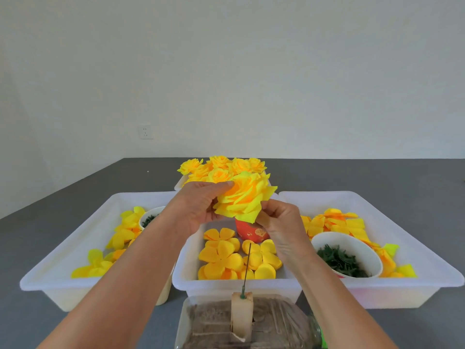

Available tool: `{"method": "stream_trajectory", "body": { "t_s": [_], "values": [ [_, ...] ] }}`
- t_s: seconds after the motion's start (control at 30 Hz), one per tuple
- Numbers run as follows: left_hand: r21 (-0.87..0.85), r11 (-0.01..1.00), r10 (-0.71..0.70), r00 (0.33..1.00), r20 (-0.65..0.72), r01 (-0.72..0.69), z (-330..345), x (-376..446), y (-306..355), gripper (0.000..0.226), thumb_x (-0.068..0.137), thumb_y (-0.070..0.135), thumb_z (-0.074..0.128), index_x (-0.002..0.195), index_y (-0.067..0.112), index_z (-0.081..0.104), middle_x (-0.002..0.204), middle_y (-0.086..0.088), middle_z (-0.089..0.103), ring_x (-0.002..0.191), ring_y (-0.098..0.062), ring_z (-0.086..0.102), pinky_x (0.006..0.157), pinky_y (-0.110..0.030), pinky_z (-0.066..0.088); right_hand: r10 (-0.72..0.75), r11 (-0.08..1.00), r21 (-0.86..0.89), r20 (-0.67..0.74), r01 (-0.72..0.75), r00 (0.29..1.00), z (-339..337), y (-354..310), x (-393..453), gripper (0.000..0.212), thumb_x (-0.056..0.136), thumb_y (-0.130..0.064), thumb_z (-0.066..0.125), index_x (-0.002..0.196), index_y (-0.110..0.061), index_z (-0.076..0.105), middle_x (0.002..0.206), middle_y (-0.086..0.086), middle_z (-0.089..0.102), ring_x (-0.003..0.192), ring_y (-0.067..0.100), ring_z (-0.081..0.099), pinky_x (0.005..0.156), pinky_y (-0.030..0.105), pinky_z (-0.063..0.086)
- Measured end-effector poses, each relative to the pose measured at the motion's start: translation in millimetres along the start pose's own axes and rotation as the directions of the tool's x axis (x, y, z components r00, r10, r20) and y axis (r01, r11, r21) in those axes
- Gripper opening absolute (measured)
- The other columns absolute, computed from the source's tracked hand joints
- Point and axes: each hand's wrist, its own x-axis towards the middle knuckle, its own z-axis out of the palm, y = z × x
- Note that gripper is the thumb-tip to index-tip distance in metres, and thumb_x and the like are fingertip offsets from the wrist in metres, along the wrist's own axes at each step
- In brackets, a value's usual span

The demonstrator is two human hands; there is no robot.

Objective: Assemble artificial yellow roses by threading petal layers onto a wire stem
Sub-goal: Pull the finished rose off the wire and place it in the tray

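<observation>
Nearest the camera, a thin dark wire stem (pixel 247 269) stands upright in a pale block (pixel 242 314) fixed on a clear plastic container (pixel 276 321) on the grey tabletop (pixel 37 235). Behind it, loose yellow fabric petal layers (pixel 221 258) lie in the middle white plastic tray (pixel 236 283), with a red paper cup (pixel 251 233) at its far end. White bowls of green pieces (pixel 339 263) sit among more petals in the side trays. Raised above the middle tray, the left hand (pixel 198 210) and the right hand (pixel 279 222) each pinch the edge of a full yellow fabric rose (pixel 244 200). Farthest back, finished yellow roses (pixel 221 167) fill another tray by the white wall (pixel 226 71).
</observation>
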Motion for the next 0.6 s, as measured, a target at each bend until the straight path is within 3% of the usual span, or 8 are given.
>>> {"method": "stream_trajectory", "body": {
  "t_s": [0.07,0.13,0.23,0.33,0.43,0.53,0.6],
  "values": [
    [-0.021,1.000,0.005,1.000,-0.016,-0.005,-3,7,-2,0.020,0.088,0.029,0.061,0.084,0.009,0.062,0.065,-0.002,0.066,0.049,-0.011,0.062,0.043,-0.021,0.050,-0.024,0.996,-0.083,-0.036,0.021,0.999,4,4,7,0.031,0.082,-0.004,0.068,0.058,-0.024,0.073,0.055,-0.008,0.066,0.053,0.000,0.057,0.052,0.013,0.045],
    [-0.105,0.994,-0.003,1.000,-0.014,0.001,-7,16,-5,0.029,0.093,0.036,0.052,0.088,0.009,0.060,0.069,-0.004,0.061,0.052,-0.014,0.059,0.045,-0.020,0.049,0.006,0.999,-0.033,-0.066,-0.008,0.998,7,9,18,0.024,0.083,-0.001,0.067,0.065,-0.017,0.072,0.055,-0.007,0.066,0.053,0.000,0.059,0.054,0.011,0.046],
    [-0.243,0.970,-0.019,1.000,-0.002,0.018,-11,30,-11,0.014,0.094,0.017,0.053,0.088,0.007,0.060,0.068,-0.005,0.063,0.052,-0.012,0.059,0.046,-0.018,0.050,0.074,0.997,0.010,-0.075,-0.074,0.994,11,17,39,0.009,0.086,-0.003,0.064,0.078,-0.004,0.070,0.057,-0.004,0.068,0.054,0.003,0.062,0.055,0.014,0.050],
    [-0.304,0.952,-0.060,0.997,-0.041,0.045,-16,46,-19,0.006,0.088,0.000,0.056,0.085,0.004,0.059,0.076,-0.007,0.061,0.061,-0.012,0.054,0.044,-0.013,0.048,0.091,0.992,-0.087,-0.060,-0.096,0.994,11,28,55,0.011,0.086,0.000,0.063,0.088,0.010,0.067,0.059,0.001,0.067,0.051,0.004,0.061,0.054,0.014,0.050],
    [-0.289,0.956,-0.057,0.997,-0.048,0.041,-24,62,-26,0.016,0.087,-0.004,0.055,0.102,0.000,0.059,0.085,-0.009,0.061,0.063,-0.011,0.056,0.043,-0.012,0.044,0.066,0.961,-0.269,-0.023,-0.070,0.998,11,36,65,0.008,0.084,-0.002,0.066,0.076,0.001,0.069,0.076,0.020,0.069,0.058,0.013,0.062,0.058,0.015,0.051],
    [-0.373,0.927,-0.066,0.997,-0.030,0.050,-29,74,-35,0.010,0.092,0.008,0.054,0.098,0.006,0.061,0.079,-0.004,0.065,0.056,-0.009,0.059,0.042,-0.013,0.044,0.045,0.962,-0.268,-0.018,-0.049,0.999,9,47,71,0.016,0.079,-0.003,0.071,0.066,-0.012,0.068,0.081,0.022,0.071,0.060,0.009,0.064,0.059,0.013,0.051],
    [-0.376,0.914,-0.173,0.985,-0.022,0.152,-32,77,-42,0.027,0.093,0.031,0.052,0.083,0.009,0.064,0.064,-0.002,0.065,0.048,-0.010,0.055,0.039,-0.013,0.042,0.025,0.976,-0.217,-0.011,-0.027,1.000,9,53,72,0.010,0.077,0.002,0.072,0.070,-0.006,0.070,0.079,0.021,0.070,0.056,0.000,0.063,0.058,0.011,0.051]
  ]
}}
